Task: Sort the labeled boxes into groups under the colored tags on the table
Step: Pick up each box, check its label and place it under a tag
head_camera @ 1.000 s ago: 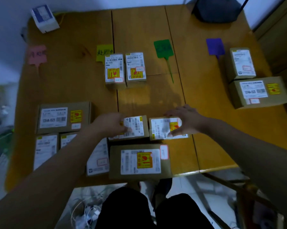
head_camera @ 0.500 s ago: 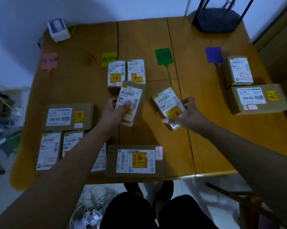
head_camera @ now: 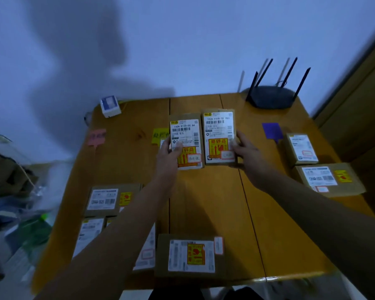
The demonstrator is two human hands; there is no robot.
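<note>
My left hand (head_camera: 169,153) grips a small labeled box (head_camera: 187,135) and my right hand (head_camera: 244,148) grips a second small box (head_camera: 219,128). Both are held up side by side, labels facing me, above the table's middle. They hide the green tag and the two boxes under the yellow tag (head_camera: 159,135). A pink tag (head_camera: 97,136) lies at the left and a purple tag (head_camera: 272,131) at the right. Two boxes (head_camera: 302,149) (head_camera: 327,178) sit beside the purple tag. A large box (head_camera: 192,255) lies at the near edge, and several boxes (head_camera: 106,199) are grouped at the near left.
A black router (head_camera: 271,96) with antennas stands at the far right corner of the wooden table (head_camera: 214,202). A small white and blue box (head_camera: 109,106) sits at the far left corner. Clutter lies on the floor at the left, and a wooden door is at the right.
Both hands picked a small box each off the near middle of the table and raised them toward the far middle, turning the labels upright. The camera tilted up toward the wall.
</note>
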